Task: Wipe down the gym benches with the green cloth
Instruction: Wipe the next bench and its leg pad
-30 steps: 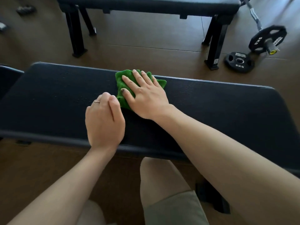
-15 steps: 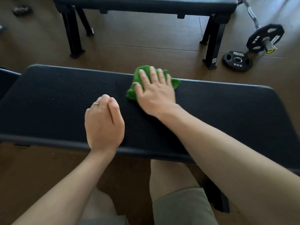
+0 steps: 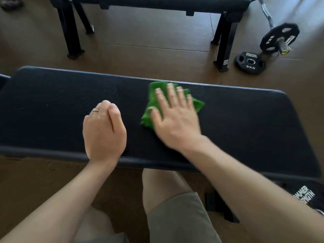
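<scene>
- Pressing flat with spread fingers, the right hand (image 3: 175, 118) is laid on the green cloth (image 3: 152, 104), slightly blurred.
- The cloth is spread on the near bench (image 3: 245, 123), toward its 12 o'clock edge.
- The left hand (image 3: 104, 130), fingers curled under and nothing held, is rested on the bench at the cloth's 9 o'clock.
- A second bench (image 3: 157, 2) is seen at 12 o'clock, weight plates (image 3: 249, 62) at 2 o'clock.

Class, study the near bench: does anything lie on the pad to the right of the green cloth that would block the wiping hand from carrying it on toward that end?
Nothing visible does. The right hand presses flat on the green cloth, and the near bench pad beyond it shows bare black surface to its right end. The left hand rests on the other side, clear of that path.
</scene>
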Demonstrator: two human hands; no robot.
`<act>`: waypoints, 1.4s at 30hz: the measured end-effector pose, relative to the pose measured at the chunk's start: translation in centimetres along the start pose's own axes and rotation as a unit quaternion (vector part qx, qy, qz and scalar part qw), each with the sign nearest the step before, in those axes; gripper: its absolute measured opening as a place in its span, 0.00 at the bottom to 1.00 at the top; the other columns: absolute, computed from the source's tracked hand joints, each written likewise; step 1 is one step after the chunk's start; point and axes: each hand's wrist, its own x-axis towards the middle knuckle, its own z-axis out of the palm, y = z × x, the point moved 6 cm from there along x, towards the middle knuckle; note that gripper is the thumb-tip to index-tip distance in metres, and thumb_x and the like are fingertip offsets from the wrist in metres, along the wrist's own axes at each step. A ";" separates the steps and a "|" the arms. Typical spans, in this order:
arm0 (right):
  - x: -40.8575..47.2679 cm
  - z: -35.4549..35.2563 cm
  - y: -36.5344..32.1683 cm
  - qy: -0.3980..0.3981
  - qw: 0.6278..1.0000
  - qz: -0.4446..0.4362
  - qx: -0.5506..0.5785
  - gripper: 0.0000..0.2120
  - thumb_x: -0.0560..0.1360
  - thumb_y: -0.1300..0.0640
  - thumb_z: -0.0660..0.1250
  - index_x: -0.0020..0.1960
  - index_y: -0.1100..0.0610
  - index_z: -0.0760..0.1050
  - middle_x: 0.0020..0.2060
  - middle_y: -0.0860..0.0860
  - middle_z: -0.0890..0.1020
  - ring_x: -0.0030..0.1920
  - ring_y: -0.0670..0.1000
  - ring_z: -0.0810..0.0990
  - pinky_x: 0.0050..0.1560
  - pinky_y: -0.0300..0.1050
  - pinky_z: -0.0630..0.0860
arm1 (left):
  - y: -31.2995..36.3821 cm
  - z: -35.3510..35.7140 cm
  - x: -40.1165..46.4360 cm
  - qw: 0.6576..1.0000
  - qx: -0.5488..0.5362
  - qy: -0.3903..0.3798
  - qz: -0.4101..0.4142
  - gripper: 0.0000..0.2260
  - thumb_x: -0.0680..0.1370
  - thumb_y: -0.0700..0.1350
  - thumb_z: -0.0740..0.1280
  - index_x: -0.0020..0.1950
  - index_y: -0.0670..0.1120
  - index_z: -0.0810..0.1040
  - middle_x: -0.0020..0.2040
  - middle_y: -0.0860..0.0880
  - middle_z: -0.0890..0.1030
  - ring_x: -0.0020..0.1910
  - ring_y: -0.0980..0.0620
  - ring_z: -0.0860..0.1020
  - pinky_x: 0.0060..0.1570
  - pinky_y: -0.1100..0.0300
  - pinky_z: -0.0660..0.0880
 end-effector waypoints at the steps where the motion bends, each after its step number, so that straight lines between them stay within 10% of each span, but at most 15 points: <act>1: -1.1 0.6 -1.6 -0.011 0.999 -0.046 0.004 0.31 0.84 0.37 0.41 0.84 0.45 0.46 0.84 0.52 0.45 0.84 0.55 0.40 0.82 0.58 0.39 | 0.0 -0.1 0.0 1.000 -0.003 0.000 0.002 0.16 0.85 0.45 0.49 0.38 0.46 0.66 0.31 0.54 0.67 0.30 0.49 0.68 0.37 0.51 0.67; 4: -3.0 0.1 0.2 -0.023 0.994 -0.107 -0.003 0.30 0.83 0.35 0.42 0.84 0.40 0.46 0.84 0.48 0.46 0.84 0.51 0.42 0.83 0.53 0.39 | -0.1 -0.1 -0.1 1.000 -0.019 -0.004 0.003 0.17 0.85 0.46 0.49 0.38 0.46 0.66 0.31 0.54 0.67 0.29 0.49 0.68 0.37 0.50 0.68; 10: -2.4 -2.1 10.8 -0.014 0.994 0.100 -0.034 0.31 0.83 0.35 0.41 0.84 0.42 0.45 0.84 0.50 0.45 0.84 0.52 0.42 0.82 0.54 0.40 | 0.1 0.0 -0.1 1.000 -0.008 -0.007 -0.002 0.17 0.84 0.46 0.48 0.38 0.46 0.66 0.31 0.55 0.66 0.29 0.54 0.67 0.37 0.53 0.65; 19: -1.4 0.6 -2.7 -0.050 0.990 -0.134 -0.005 0.30 0.83 0.34 0.40 0.84 0.40 0.44 0.84 0.48 0.43 0.83 0.50 0.38 0.82 0.54 0.37 | -0.7 -0.6 0.4 0.999 -0.035 0.002 0.020 0.15 0.85 0.44 0.50 0.39 0.45 0.67 0.33 0.54 0.68 0.31 0.51 0.68 0.37 0.54 0.64; 26: -3.9 0.3 -1.1 -0.070 0.986 -0.148 -0.026 0.31 0.83 0.34 0.37 0.84 0.41 0.40 0.83 0.47 0.38 0.82 0.52 0.33 0.81 0.53 0.33 | -9.3 -6.9 5.2 0.991 0.135 0.016 -0.010 0.14 0.84 0.42 0.52 0.40 0.42 0.70 0.36 0.44 0.73 0.34 0.42 0.72 0.38 0.48 0.68; 33: 5.8 1.9 -9.0 -0.062 0.979 -0.196 -0.017 0.30 0.84 0.36 0.41 0.84 0.42 0.47 0.84 0.49 0.44 0.84 0.53 0.40 0.82 0.55 0.37 | -12.4 -5.6 6.3 0.981 0.182 -0.061 -0.029 0.12 0.84 0.51 0.59 0.64 0.49 0.76 0.64 0.46 0.77 0.64 0.43 0.75 0.69 0.41 0.66; 42: 5.4 2.8 -13.2 -0.063 0.991 -0.116 0.009 0.30 0.85 0.36 0.40 0.84 0.43 0.43 0.84 0.50 0.41 0.83 0.52 0.37 0.82 0.56 0.38 | -13.3 -5.9 6.5 0.989 0.131 -0.056 -0.047 0.20 0.83 0.53 0.54 0.59 0.48 0.82 0.61 0.49 0.82 0.63 0.44 0.76 0.65 0.44 0.71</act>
